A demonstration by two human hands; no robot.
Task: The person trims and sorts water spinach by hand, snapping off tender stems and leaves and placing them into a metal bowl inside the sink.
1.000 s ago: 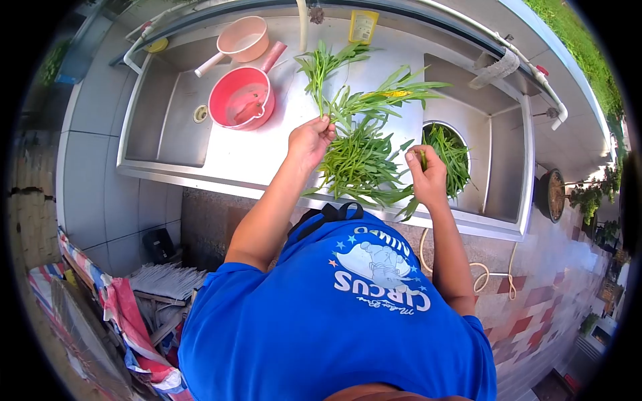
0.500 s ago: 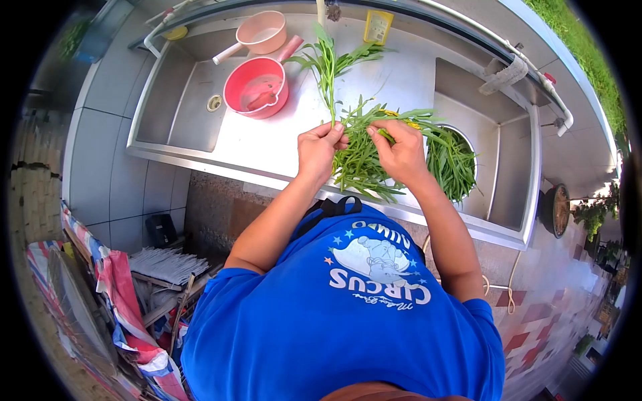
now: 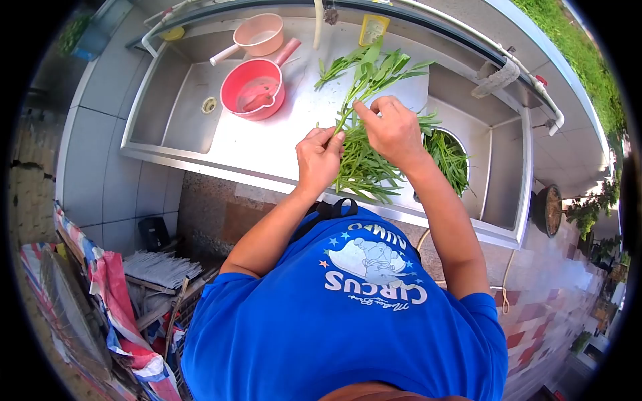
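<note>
My left hand is closed on the lower end of a long-leaved green stalk that looks like water spinach. Higher up the same stem, the thumb and fingers of my right hand are pinched. The leafy top fans out beyond them over the steel worktop. Below and between my hands lies a loose heap of the same greens, partly covered by my right hand. A smaller leafy sprig rests behind the stalk. More greens fill a round container in the right basin, partly hidden by my right forearm.
Left of my hands stand a red dipper with something reddish inside and a paler pink dipper. A left basin with a drain and a right basin flank the worktop. A yellow-framed item stands at the back.
My right hand has moved from the heap to the stem above my left hand. The stalk now leans right, its leafy top over the worktop's right half, and the sprig behind it lies separate.
</note>
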